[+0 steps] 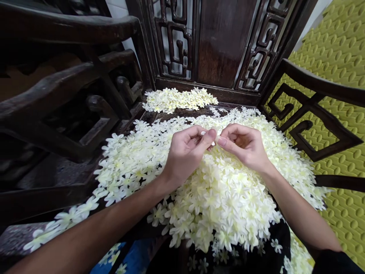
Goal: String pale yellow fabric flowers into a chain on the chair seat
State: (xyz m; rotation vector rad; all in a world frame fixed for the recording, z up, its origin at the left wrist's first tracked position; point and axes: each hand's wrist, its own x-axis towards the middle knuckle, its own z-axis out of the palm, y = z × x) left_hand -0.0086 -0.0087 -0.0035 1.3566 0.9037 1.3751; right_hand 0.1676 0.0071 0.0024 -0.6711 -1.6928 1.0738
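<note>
My left hand is closed in a pinch, with white petals of a small artificial flower showing between thumb and fingers. Close beside it, my right hand also pinches, thumb against index finger, at the inner edge of that white piece. Exactly what sits between the right fingertips is too small to make out. Both hands hover over a large heap of white and pale yellow artificial flowers. More of these blossoms spread out flat to the left and right of the heap.
A dark carved wooden chair holds the flowers, with its backrest ahead, one armrest at left and another at right. A separate stack of flowers lies against the backrest. Yellow-green textured material stands beyond the right armrest.
</note>
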